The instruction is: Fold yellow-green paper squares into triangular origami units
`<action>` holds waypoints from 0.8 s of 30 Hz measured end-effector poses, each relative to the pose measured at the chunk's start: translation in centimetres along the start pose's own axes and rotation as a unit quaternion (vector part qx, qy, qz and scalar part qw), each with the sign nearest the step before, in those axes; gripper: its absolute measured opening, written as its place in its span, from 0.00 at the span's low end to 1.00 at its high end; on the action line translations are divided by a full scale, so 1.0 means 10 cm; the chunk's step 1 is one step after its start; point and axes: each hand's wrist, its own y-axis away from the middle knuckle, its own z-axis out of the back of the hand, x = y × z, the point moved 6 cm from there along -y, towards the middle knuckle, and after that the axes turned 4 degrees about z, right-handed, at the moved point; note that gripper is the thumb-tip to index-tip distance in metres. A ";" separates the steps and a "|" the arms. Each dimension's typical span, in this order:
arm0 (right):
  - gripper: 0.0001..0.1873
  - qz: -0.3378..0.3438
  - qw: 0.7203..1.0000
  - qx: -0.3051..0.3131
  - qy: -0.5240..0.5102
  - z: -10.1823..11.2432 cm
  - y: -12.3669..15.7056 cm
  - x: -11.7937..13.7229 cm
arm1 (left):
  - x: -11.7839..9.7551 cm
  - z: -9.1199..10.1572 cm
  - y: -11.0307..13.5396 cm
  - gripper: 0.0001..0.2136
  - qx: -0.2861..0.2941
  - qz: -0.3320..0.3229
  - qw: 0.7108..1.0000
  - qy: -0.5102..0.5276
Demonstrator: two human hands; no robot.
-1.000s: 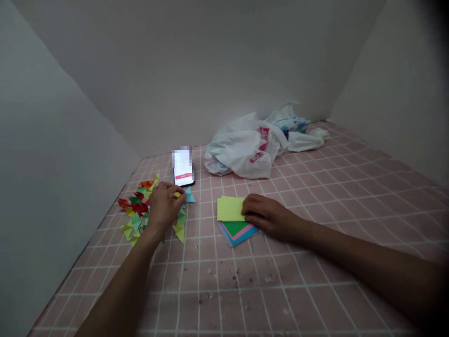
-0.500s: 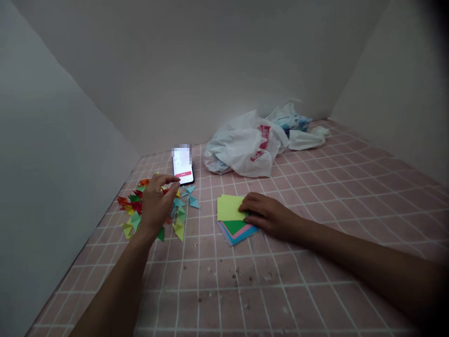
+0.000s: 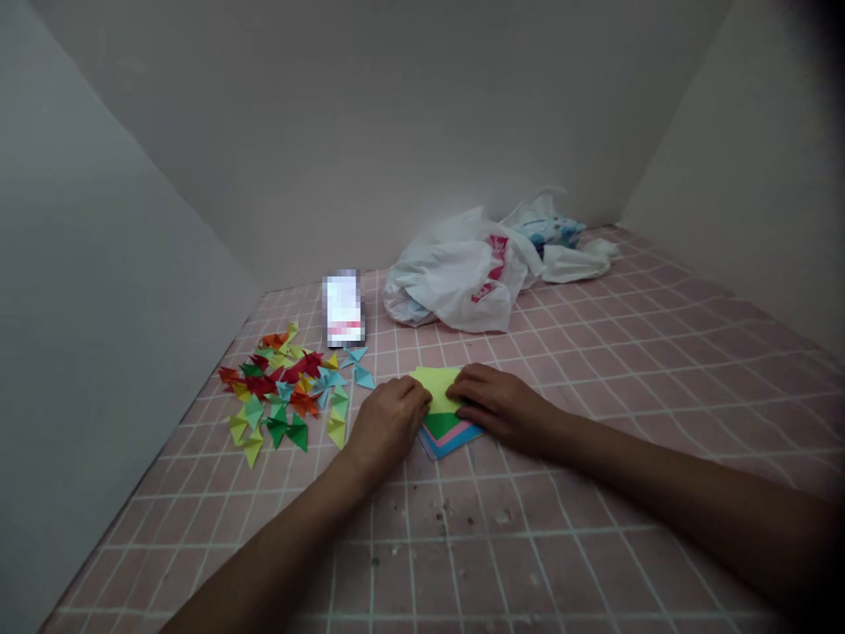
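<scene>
A stack of square coloured paper [image 3: 467,434] lies in front of me, with blue, pink and green edges fanned out below a yellow sheet [image 3: 439,383] on top. My left hand [image 3: 389,418] is closed at the left edge of the yellow sheet, thumb and fingers together on it. On the opposite edge, my right hand [image 3: 498,405] grips the same sheet with bent fingers. The fingertips hide parts of both side edges. Left of the stack lie several small folded paper pieces [image 3: 260,385] in red, orange, yellow, green and light blue.
A lit phone [image 3: 343,308] leans upright behind the folded pieces. Farther back sits a crumpled white plastic bag [image 3: 455,273] with red print, next to a blue-and-white package [image 3: 551,233]. Pale walls enclose the pink checked surface [image 3: 594,563], which has small specks near the front.
My left hand has moved right and nearer to me, from over the folded pieces to the yellow sheet's left edge. The folded pieces are now uncovered. My right hand stays almost where it was.
</scene>
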 end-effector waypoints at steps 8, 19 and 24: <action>0.09 0.000 1.000 0.008 0.020 -0.01 -0.02 0.04 | -0.03 0.02 0.03 0.04 -0.022 -0.010 1.000 0.009; 0.09 0.038 0.998 0.046 0.037 0.01 0.01 0.08 | -0.03 0.01 0.05 0.05 -0.004 -0.056 0.998 -0.021; 0.14 0.058 0.995 0.030 0.069 0.00 0.00 0.11 | -0.04 0.03 0.06 0.06 -0.040 -0.073 0.996 -0.019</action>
